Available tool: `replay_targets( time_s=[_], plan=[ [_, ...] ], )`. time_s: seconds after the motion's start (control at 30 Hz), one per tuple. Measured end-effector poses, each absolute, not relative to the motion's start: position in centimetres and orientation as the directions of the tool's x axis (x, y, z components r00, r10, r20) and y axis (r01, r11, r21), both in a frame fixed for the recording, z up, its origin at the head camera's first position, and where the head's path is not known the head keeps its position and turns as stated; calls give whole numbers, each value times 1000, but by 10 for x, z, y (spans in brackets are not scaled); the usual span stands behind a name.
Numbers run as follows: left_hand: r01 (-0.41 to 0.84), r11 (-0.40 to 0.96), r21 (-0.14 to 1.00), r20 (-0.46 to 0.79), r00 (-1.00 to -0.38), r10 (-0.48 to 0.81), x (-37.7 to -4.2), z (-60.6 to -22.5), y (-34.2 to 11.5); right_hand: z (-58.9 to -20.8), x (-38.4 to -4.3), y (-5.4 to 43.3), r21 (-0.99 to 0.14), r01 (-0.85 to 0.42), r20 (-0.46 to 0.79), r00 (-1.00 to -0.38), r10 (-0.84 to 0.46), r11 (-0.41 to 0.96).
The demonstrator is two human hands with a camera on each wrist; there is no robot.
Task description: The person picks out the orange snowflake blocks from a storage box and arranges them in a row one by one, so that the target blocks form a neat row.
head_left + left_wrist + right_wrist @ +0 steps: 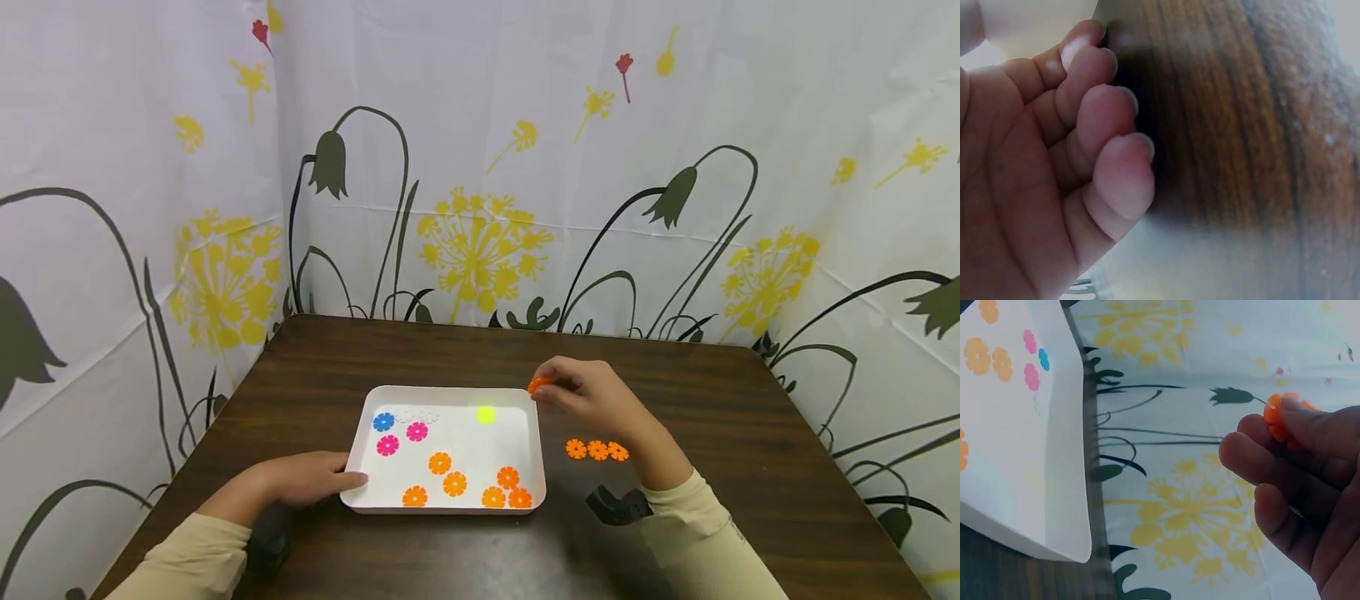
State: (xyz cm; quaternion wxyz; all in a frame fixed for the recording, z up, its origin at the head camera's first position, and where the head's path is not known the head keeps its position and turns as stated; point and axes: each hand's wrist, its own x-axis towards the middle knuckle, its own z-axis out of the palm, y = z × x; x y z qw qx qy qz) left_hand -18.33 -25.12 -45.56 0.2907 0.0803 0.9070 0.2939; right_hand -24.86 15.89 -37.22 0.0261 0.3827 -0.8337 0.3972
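Note:
A white tray (465, 417) lies on the table with notched plastic discs in it. My left hand (303, 479) grips its near left side, the thumb over the rim; in the left wrist view the curled fingers (1124, 178) sit low by the wood. Above the tray's far right corner, my right hand (588, 396) pinches an orange disc (538, 384) between thumb and fingers. The right wrist view shows this orange disc (1280, 419) at the thumb tip, partly covered by it. Three orange discs (597, 450) lie in a row on the table, below the right hand.
Inside the tray are several orange discs (454, 483), two pink discs (417, 431), a blue disc (383, 422), a yellow disc (486, 415) and pale clear ones (416, 416) at the back. The dark wooden table (675, 392) ends at a flower-patterned curtain (480, 167).

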Motion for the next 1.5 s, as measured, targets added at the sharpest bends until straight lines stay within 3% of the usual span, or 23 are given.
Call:
replay_targets(
  time_s=[0.2,0.57,0.87,1.5],
  plan=[
    [-44,817,574,-496,-813,305,-183,-459,-251,-378,-244,172,-674,-633,366,-734,-572,381],
    [-46,830,555,-505,-812,293,-184,-456,-250,-382,-235,200,-643,-692,489,-701,-519,328],
    [-31,830,557,-495,-815,302,-186,-456,-250,-394,-232,218,-740,-636,490,-733,-472,219],
    [-44,823,566,-498,-814,299,-185,-456,-249,-385,-233,250,-658,-682,563,-728,-392,319]
  ],
)
